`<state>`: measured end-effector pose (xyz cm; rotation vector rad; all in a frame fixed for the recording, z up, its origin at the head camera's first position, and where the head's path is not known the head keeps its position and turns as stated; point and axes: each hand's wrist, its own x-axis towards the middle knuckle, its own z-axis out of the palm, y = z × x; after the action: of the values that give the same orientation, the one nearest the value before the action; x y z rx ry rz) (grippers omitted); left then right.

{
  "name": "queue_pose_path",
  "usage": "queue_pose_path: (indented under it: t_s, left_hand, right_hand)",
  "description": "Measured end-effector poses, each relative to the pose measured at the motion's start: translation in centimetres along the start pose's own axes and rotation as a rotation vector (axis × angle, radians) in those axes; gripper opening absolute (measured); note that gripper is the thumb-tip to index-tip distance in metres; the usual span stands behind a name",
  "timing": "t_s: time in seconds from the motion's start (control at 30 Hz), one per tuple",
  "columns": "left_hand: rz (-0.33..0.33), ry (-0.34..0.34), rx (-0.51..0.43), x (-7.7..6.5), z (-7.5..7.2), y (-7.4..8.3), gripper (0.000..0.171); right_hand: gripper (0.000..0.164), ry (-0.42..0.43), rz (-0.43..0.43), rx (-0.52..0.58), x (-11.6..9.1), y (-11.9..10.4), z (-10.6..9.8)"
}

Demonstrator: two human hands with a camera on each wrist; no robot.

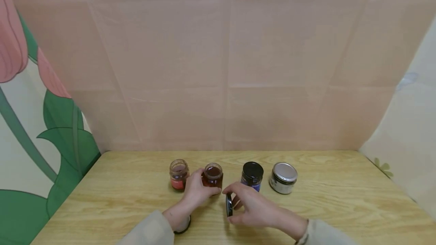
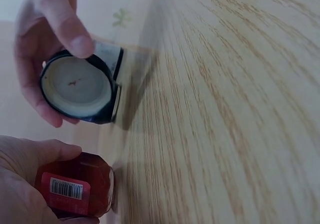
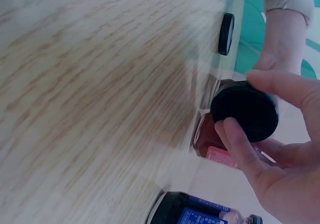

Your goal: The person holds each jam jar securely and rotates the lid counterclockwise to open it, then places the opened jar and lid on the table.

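Observation:
My left hand (image 1: 195, 193) grips a glass jar (image 1: 214, 175) of dark red contents standing uncapped on the table, thumb at its near side. In the left wrist view the jar shows a red barcode label (image 2: 68, 190). Just right of this jar, my right hand (image 1: 253, 206) holds a black lid (image 1: 229, 205) by its rim between thumb and fingers. The lid stands on edge in the air, its pale inside (image 2: 75, 87) facing left toward the left hand. The right wrist view shows its black top (image 3: 245, 112).
Another uncapped jar (image 1: 178, 177) with a red label stands left of the held one. To the right are a black-lidded jar (image 1: 252, 173) with a blue label and a squat silver-lidded jar (image 1: 284, 177). A loose lid (image 1: 184, 228) lies by the left forearm.

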<state>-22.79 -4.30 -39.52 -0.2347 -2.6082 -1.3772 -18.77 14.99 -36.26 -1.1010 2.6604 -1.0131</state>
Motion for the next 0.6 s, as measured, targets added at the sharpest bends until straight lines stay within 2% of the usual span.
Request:
queue_pose_path:
  t_s: [0.23, 0.6]
  left_hand:
    - [0.003, 0.005, -0.003, 0.12, 0.12, -0.22, 0.057]
    - [0.035, -0.053, 0.017, 0.57, -0.13, -0.38, 0.058]
  right_hand:
    - [0.056, -0.069, 0.007, 0.000, 0.59, 0.04, 0.36]
    - [0.058, -0.066, 0.008, 0.018, 0.95, 0.14, 1.05]
